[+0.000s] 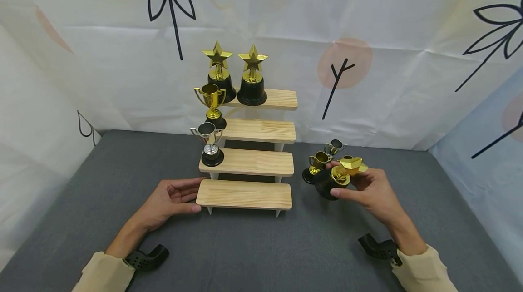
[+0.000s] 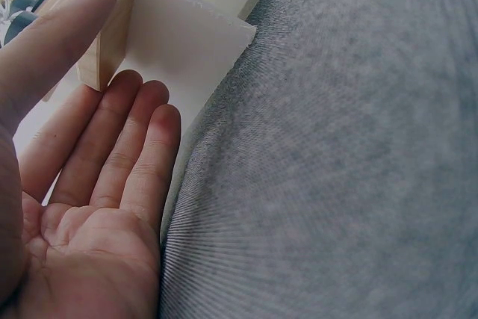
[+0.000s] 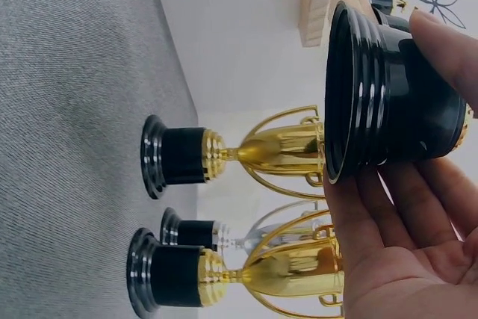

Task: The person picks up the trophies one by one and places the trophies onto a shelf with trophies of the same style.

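My right hand (image 1: 373, 192) pinches a gold star trophy (image 1: 327, 185) by its black base between thumb and fingers, tilted and held off the table. In the right wrist view that black base (image 3: 403, 87) faces the camera, its star hidden. Behind it stand a gold cup trophy (image 1: 319, 161), a silver cup trophy (image 1: 335, 146) and another gold cup, mostly covered in the head view. At the left end of the wooden tiered stand (image 1: 245, 194), my left hand (image 1: 173, 201) lies with fingers extended beside the lowest step and its white support (image 2: 187, 42).
Two star trophies (image 1: 252, 76) occupy the top step. A gold cup (image 1: 211, 101) stands at the left of the step below, and a silver cup (image 1: 209, 140) under that one. Behind the grey table (image 1: 253, 255) hangs a patterned white cloth (image 1: 286, 19).
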A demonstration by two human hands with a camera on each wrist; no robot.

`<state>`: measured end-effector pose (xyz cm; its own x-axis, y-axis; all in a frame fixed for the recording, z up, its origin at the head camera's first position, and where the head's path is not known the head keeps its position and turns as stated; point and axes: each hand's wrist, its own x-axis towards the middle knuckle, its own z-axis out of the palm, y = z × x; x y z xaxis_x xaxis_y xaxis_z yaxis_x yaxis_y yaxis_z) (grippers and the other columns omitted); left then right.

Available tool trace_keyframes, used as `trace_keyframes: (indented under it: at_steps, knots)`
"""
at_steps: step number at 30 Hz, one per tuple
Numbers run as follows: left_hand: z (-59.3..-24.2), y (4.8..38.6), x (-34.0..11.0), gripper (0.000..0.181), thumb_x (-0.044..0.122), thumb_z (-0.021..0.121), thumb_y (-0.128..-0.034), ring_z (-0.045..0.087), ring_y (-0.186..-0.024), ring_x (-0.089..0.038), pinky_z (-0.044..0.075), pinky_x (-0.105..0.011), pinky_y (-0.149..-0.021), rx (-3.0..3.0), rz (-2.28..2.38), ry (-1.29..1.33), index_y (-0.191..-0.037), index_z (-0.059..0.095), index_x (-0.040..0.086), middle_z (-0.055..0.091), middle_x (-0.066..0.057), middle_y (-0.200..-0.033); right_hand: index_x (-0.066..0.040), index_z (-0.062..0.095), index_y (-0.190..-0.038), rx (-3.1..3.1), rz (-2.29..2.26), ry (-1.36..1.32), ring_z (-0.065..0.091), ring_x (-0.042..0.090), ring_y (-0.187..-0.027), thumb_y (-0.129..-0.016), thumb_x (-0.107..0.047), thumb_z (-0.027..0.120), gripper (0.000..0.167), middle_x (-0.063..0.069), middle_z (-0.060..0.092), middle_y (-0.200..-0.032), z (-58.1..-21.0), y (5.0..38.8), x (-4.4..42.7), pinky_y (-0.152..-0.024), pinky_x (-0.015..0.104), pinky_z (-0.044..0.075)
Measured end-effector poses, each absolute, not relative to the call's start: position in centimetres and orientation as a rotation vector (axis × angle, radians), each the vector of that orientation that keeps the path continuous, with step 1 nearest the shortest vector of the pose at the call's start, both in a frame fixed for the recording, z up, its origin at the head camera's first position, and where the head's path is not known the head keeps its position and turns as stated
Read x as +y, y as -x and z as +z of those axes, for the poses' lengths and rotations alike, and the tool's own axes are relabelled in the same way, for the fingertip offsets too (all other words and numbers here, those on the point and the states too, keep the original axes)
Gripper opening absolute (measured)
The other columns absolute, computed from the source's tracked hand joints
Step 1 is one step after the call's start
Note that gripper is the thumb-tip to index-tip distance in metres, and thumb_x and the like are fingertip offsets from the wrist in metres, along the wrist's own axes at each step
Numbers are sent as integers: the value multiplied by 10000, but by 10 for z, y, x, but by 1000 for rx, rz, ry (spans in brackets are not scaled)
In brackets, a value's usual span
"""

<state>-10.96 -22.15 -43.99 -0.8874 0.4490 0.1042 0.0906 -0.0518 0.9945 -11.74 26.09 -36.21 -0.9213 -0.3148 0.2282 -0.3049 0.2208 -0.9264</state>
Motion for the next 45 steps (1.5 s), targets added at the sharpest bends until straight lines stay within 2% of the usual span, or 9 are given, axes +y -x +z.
trace_keyframes:
  at_steps: [13,21,30,45]
  knots:
    - [-439,110,-222,712,-125,763,-822,618,-1225,-143,533,-319,-1010,1978,2017,-573,-1425,395,-217,477,-337,-1441,108,605,-1321,2451,-1884,679,598,137,-1245,-814,143,772,534,94,683,-1286,-351,116,262,-1030,201,498]
    - [-440,110,-221,708,-132,760,-821,618,-1230,-162,532,-331,-1014,1953,2031,-586,-1425,401,-213,512,-291,-1436,124,589,-1328,2475,-1907,653,593,155,-1251,-803,151,779,559,144,669,-1293,-343,116,261,-1039,204,494]
    - [-440,110,-221,707,-129,762,-822,617,-1232,-167,534,-337,-1012,1942,2040,-597,-1424,401,-215,532,-264,-1430,99,600,-1336,2478,-1936,667,578,157,-1269,-798,157,781,571,80,684,-1283,-334,116,258,-1052,192,476]
    - [-441,110,-221,711,-119,764,-826,616,-1231,-165,536,-330,-1007,1955,2026,-586,-1429,398,-211,455,-373,-1438,107,609,-1315,2480,-1968,697,599,173,-1245,-795,169,774,549,95,683,-1277,-325,122,250,-1058,201,475]
